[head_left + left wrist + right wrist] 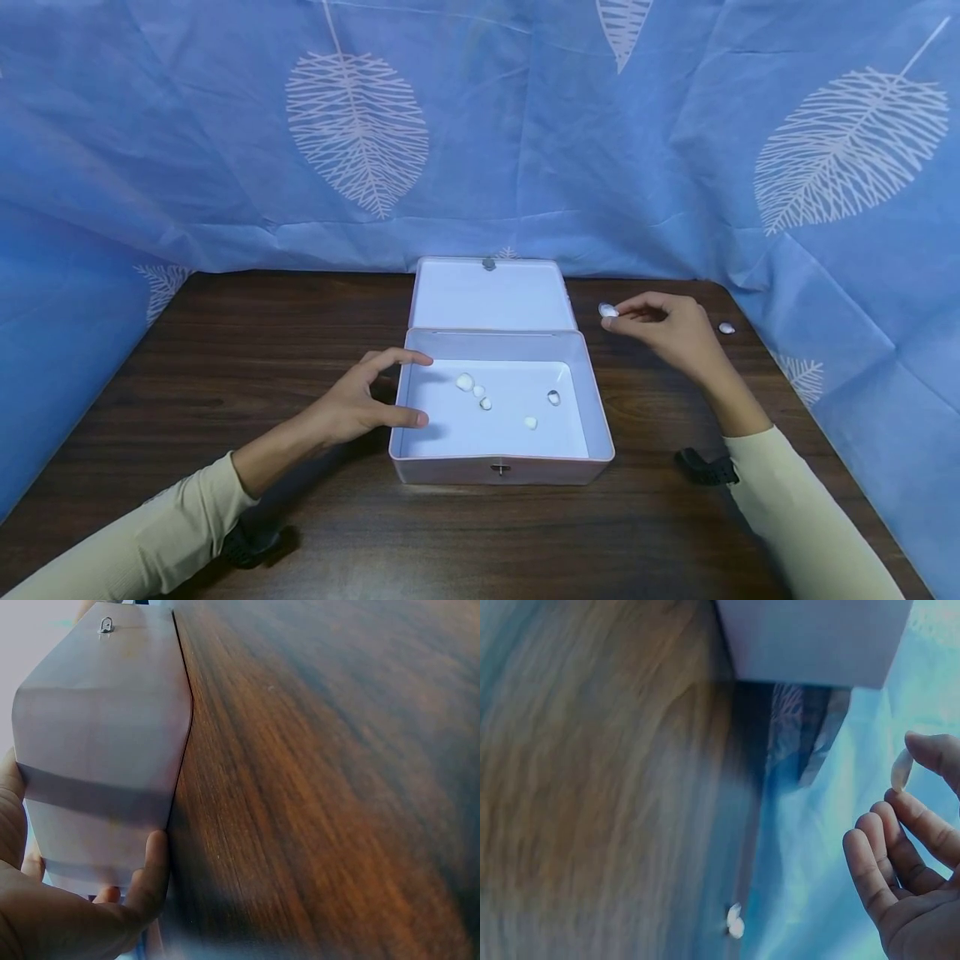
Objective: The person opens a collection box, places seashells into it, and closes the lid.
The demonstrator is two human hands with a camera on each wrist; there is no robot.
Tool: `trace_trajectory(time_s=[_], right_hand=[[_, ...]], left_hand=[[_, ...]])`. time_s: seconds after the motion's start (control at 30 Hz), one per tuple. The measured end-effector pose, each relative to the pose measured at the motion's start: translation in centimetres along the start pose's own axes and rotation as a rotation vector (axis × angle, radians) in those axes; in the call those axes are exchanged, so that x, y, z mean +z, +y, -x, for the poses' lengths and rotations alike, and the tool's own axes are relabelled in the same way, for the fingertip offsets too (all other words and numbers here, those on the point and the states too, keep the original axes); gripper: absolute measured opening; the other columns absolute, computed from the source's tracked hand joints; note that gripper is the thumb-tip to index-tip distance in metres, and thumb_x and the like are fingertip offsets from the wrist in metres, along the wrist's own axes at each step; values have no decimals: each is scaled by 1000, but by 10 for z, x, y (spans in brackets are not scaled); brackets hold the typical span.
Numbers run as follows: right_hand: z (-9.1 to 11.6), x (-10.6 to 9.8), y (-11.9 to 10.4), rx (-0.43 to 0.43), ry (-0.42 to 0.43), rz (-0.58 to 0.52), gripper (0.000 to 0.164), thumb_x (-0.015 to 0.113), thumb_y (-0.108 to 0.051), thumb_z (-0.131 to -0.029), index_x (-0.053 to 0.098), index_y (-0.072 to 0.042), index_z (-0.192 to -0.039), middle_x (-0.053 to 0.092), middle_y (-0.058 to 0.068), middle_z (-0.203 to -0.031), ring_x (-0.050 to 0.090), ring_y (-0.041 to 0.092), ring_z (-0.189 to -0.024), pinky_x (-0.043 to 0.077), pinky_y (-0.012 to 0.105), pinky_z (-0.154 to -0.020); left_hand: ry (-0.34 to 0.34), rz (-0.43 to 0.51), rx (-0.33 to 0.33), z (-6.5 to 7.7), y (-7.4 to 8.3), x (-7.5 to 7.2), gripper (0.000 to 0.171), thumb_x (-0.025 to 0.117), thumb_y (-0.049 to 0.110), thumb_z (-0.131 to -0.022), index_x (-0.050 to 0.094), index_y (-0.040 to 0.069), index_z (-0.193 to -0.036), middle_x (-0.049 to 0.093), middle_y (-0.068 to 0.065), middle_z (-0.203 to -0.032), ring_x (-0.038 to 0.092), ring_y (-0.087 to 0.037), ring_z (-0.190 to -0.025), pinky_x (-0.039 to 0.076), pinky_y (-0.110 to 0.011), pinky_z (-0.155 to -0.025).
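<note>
A pale metal box (501,470) stands on the table with its lid (491,293) laid open at the back. Several small white seashells (465,382) are scattered over its floor. My left hand (360,400) holds the box's left side wall, with thumb and index finger reaching over the rim and other fingers against the outside, as the left wrist view shows. Right of the lid, my right hand (671,329) pinches a white seashell (901,770) between thumb and index fingertip, above the table. The other fingers of that hand are loosely bent.
Another small white seashell (726,327) lies near the right edge of the dark wooden table (300,325). A blue curtain (480,150) with white leaf prints hangs behind the table and along both sides. A small latch (500,469) sits on the box's front.
</note>
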State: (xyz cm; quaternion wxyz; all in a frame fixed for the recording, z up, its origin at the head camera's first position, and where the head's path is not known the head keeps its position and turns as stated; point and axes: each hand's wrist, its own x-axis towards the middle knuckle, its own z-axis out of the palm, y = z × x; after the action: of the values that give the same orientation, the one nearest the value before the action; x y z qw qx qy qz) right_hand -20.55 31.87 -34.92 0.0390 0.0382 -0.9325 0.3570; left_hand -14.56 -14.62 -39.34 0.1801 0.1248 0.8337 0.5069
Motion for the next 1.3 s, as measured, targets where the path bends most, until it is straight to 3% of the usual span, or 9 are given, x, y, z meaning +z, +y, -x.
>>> trace_trajectory(time_s=[0.2, 0.37, 0.67, 1.03, 1.3], right_hand=[[12, 3, -19, -40, -10, -73, 42, 91, -47, -97, 85, -13, -122, 84, 6, -115, 75, 4, -91, 59, 19, -80], [22, 10, -34, -71, -39, -96, 39, 91, -43, -97, 85, -13, -121, 83, 9, -115, 77, 11, -94, 60, 20, -80], [35, 21, -62, -121, -90, -44, 33, 93, -44, -95, 86, -17, -114, 81, 5, -105, 72, 19, -91, 59, 24, -79], [38, 35, -84, -180, -202, -39, 32, 93, -41, -96, 86, -17, -116, 78, 2, -104, 70, 19, -94, 58, 28, -85], [34, 51, -86, -218, -225, -45, 29, 94, -39, -95, 88, -17, -112, 80, 0, -99, 70, 18, -93, 58, 31, -85]], left_hand=[[2, -1, 5, 0, -1, 0, 76, 99, 39, -88, 65, 33, -155, 34, -20, -174, 39, -51, -153, 48, -67, -110], [1, 0, 0, 0, -1, 0, 75, 98, 37, -88, 65, 33, -155, 34, -20, -174, 42, -53, -152, 51, -64, -107], [-1, 10, -2, -1, 0, 1, 75, 98, 36, -88, 65, 32, -155, 34, -21, -173, 41, -52, -152, 51, -64, -107], [0, -3, -6, 2, 0, -2, 75, 97, 39, -89, 64, 34, -156, 32, -20, -176, 38, -52, -154, 50, -66, -108], [-3, -5, -3, 1, 0, 0, 75, 97, 40, -89, 64, 34, -156, 32, -20, -176, 37, -52, -154, 49, -67, -109]])
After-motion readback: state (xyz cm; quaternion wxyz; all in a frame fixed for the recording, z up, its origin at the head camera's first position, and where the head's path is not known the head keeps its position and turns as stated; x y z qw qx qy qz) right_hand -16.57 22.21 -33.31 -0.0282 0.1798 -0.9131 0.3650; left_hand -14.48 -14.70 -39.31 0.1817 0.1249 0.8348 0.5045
